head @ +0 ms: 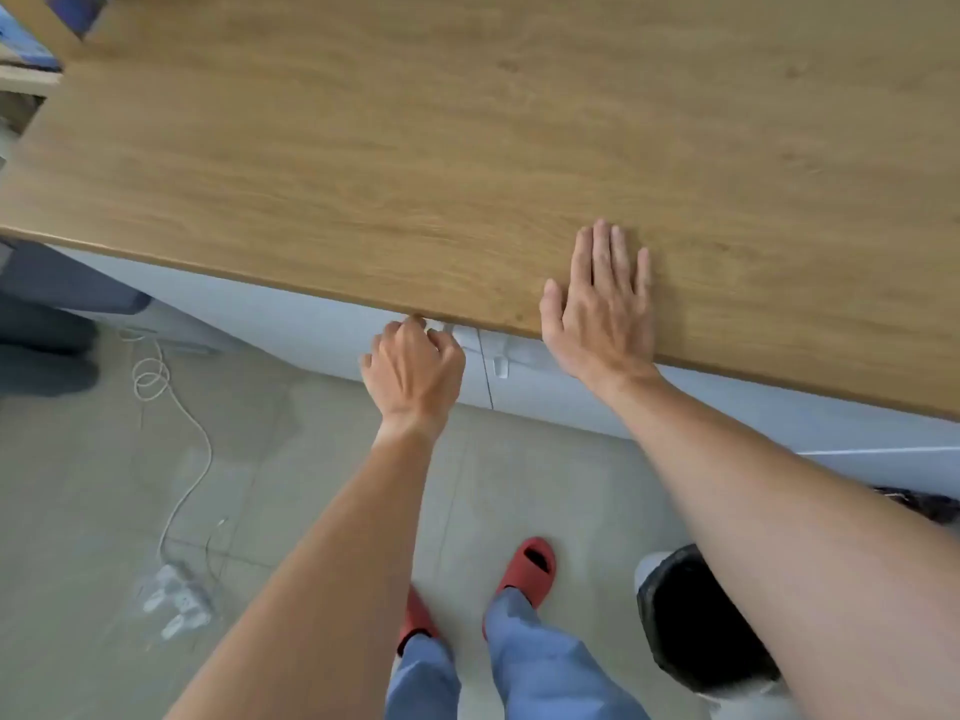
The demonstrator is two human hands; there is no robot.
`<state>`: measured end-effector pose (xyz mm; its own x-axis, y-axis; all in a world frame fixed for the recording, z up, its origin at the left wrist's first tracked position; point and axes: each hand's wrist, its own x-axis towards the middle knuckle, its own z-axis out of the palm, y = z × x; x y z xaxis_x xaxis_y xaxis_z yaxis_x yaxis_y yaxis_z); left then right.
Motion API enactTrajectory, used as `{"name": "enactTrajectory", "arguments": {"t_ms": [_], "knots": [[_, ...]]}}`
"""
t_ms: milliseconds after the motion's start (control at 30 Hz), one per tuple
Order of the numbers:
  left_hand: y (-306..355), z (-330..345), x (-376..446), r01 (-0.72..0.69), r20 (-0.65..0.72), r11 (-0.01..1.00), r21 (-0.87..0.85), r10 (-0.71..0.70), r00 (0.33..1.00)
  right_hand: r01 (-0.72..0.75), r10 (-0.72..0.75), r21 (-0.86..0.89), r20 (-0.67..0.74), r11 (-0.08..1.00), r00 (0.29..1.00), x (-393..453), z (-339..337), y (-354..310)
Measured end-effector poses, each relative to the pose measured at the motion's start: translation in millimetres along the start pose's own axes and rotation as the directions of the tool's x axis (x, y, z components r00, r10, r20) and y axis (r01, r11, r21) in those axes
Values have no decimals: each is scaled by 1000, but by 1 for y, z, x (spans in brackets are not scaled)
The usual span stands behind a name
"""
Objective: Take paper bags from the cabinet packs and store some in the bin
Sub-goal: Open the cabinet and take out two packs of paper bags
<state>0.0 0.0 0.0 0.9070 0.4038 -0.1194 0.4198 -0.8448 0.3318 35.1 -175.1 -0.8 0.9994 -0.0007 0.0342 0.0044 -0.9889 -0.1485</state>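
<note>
Under the front edge of the worktop (467,148) I see the left hand (415,368), fingers curled at a white handle (457,335) on the cabinet (291,324); the grip itself is hidden, so I cannot tell whether it holds. Right hand (602,304) lies flat on the worktop edge, fingers straight, holding nothing. Cabinet doors look closed; I see no paper bags. Bin (691,631), black-lined, stands on the floor below the worktop, partly behind my right forearm. Cord (171,407) loops on the floor left.
</note>
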Motion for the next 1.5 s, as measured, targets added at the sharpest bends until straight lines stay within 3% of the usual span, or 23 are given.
{"name": "enactTrajectory", "arguments": {"t_ms": [133,200,467,600,733,867,1033,1133,1233,1333,1400,1500], "knots": [[5,21,15,201,293,931,-304,-109,950,7,-9,-52,-35,999,999,2,3,2],[7,29,19,246,349,873,-421,-95,932,15,-16,-49,-35,999,999,2,6,2],[-19,33,14,193,365,836,-513,9,931,-14,14,-48,12,999,1000,2,4,0],[-62,34,-32,114,278,818,-565,59,959,-74,75,-52,32,996,997,-22,6,-11],[-130,23,-85,21,212,867,-499,99,972,94,-92,-63,26,994,995,-89,19,-50],[-196,7,-131,-41,144,898,-438,115,983,165,-164,12,216,986,963,-163,54,-109],[-281,-21,-170,74,165,886,-458,3,986,161,-192,115,357,980,914,-234,94,-199],[-334,-40,-188,172,141,829,-532,-114,983,211,-257,152,436,966,863,-271,108,-252],[-380,-60,-200,321,125,679,-660,-323,938,229,-300,197,527,953,795,-305,115,-299],[-424,-80,-204,507,301,283,-814,-541,785,285,-361,222,587,932,725,-334,120,-343],[-455,-93,-202,508,392,50,-860,-573,720,306,-388,240,598,922,702,-349,126,-370],[-495,-106,-195,466,447,-121,-876,-567,692,336,-425,262,604,905,675,-362,136,-404]]}}
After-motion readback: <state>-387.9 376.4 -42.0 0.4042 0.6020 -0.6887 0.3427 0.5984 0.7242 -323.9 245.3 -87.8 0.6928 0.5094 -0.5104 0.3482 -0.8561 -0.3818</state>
